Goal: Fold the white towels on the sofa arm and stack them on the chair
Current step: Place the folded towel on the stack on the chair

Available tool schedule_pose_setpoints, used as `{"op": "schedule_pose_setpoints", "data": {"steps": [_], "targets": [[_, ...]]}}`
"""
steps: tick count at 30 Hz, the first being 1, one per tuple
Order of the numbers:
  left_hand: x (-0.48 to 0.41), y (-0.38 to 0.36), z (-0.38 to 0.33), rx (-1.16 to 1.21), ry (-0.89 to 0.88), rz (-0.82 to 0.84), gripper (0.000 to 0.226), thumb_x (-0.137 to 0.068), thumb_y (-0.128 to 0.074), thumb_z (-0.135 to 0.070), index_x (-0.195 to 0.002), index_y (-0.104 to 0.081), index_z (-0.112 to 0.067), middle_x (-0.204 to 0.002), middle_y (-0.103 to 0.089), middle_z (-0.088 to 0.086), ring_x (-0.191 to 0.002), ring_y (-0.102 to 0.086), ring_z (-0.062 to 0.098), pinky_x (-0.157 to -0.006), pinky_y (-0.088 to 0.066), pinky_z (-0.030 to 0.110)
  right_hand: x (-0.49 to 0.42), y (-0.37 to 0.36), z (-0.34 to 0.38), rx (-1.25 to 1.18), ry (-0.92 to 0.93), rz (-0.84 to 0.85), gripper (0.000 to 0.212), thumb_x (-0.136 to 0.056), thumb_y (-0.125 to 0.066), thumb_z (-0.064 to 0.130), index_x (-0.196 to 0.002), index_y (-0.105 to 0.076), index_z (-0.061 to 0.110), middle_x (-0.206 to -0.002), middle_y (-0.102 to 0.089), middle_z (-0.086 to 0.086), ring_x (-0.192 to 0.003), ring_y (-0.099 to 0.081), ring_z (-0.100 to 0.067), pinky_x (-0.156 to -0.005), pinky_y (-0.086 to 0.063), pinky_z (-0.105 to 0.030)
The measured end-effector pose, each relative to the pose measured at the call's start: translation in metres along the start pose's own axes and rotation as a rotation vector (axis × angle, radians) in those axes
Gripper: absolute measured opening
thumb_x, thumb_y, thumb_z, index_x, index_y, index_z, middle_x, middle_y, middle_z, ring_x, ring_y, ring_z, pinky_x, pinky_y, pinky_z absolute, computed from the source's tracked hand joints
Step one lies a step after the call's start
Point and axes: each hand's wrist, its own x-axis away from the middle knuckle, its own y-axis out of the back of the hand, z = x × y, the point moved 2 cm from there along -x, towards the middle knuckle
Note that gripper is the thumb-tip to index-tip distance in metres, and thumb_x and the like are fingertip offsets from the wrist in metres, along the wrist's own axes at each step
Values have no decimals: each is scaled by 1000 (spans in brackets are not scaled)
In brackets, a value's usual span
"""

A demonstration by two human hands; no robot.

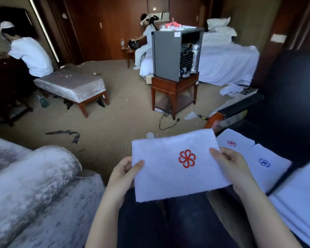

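The person sits with a white towel [168, 178] held out flat above their lap, and everything here is easiest placed from it. The left hand [123, 174] pinches its left edge and the right hand [229, 165] pinches its right edge, thumbs on top and the other fingers tucked beneath, so both hands are closed on the cloth. It looks folded down to a neat rectangle, emblem side up, so I would say this one is nearly ready to go across. Just right of the held towel, on the seat of the dark chair [293, 104], two folded towels lie side by side: the red-marked one [240, 149] farther off, the blue-marked one [268, 176] nearer. They sit next to each other, so the stacking looks barely begun. Lower and further right of the held towel is a thicker pile of white cloth [301, 199]; whether that is finished work or towels waiting I cannot tell. The silvery sofa arm [34, 174], left of the held towel, has no towel on the part I can see. As for markings, there is no readable writing: the held towel bears a red pinwheel emblem [187, 158], and the two on the chair carry the same swirl in red and in blue.
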Motion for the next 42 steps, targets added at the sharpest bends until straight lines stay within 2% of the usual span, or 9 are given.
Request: {"op": "schedule_pose_setpoints", "data": {"steps": [2,5,12,19,22,29,33,38,42], "targets": [[-7,-25,1,-16,23,73,21,-91,-67,-30,-106,-66,-15,-95,-74,1,-94,-70,25,-76,-57,40,5,29,-8,7,-19,-78,25,-89,-66,36,-92,-70,12,-96,-69,-17,-74,-63,-22,-68,-47,-31],[-17,-62,4,-53,53,182,23,-90,-67,-32,-106,-66,-15,-99,-74,2,-95,-70,26,-88,-55,51,13,67,-18,-6,-56,-173,21,-89,-66,37,-92,-72,17,-94,-73,-9,-87,-69,-30,-74,-53,-37],[-32,-143,16,-97,100,366,21,-89,-68,-30,-104,-66,-16,-99,-74,-2,-94,-70,18,-84,-55,41,33,135,-54,-8,-134,-359,22,-90,-64,37,-86,-71,17,-85,-74,-4,-82,-70,-27,-74,-55,-39],[-46,-190,42,-100,192,434,19,-90,-68,-28,-104,-67,-16,-100,-74,-3,-92,-71,15,-82,-55,36,30,164,-94,5,-209,-345,11,-92,-62,20,-99,-70,23,-89,-75,-1,-86,-72,-25,-86,-55,-51],[-61,-201,53,-88,240,428,20,-90,-68,-27,-106,-67,-16,-102,-74,-2,-93,-71,16,-86,-55,39,9,173,-97,58,-206,-338,9,-90,-62,22,-96,-69,20,-91,-73,-11,-87,-69,-35,-83,-54,-54],[-115,-236,82,-74,329,407,24,-92,-63,-11,-111,-62,-26,-95,-75,-10,-85,-72,9,-68,-55,30,-89,185,-105,359,-188,-297,22,-95,-54,23,-116,-54,26,-83,-66,-2,-76,-64,-22,-63,-52,-37],[-159,-266,97,-45,354,354,22,-92,-64,-17,-111,-59,-28,-89,-74,-11,-77,-72,10,-62,-58,32,-174,190,-112,535,-173,-231,31,-97,-51,22,-128,-45,23,-73,-54,9,-61,-54,-12,-55,-37,-25],[-221,-311,112,-16,353,257,18,-97,-56,-31,-114,-59,-27,-99,-74,1,-78,-74,22,-63,-60,37,-293,187,-104,693,-85,-147,38,-96,-53,19,-133,-42,19,-94,-57,1,-78,-55,-19,-57,-41,-27],[-261,-332,125,51,384,177,17,-97,-55,-31,-114,-57,-27,-103,-73,5,-78,-74,18,-54,-56,28,-369,182,-106,720,-69,-43,39,-97,-50,18,-135,-42,18,-105,-56,-1,-93,-58,-24,-69,-46,-29]]}}
